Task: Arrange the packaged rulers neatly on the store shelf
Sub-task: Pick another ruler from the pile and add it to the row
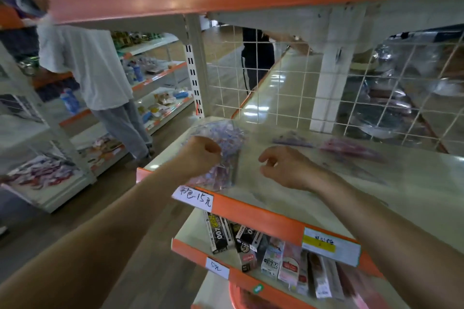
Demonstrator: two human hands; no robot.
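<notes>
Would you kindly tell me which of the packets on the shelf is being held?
The leftmost packet, which the left hand grips; the two packets further right lie untouched, and the right hand holds nothing.

Wood-look floor [113, 183], orange-edged aisle shelving [160, 75], white wire grid panel [251, 83]

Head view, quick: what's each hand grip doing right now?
Left hand grip: closed, holding the clear ruler package.
Right hand grip: open, fingers loosely curled, nothing visibly held.
</notes>
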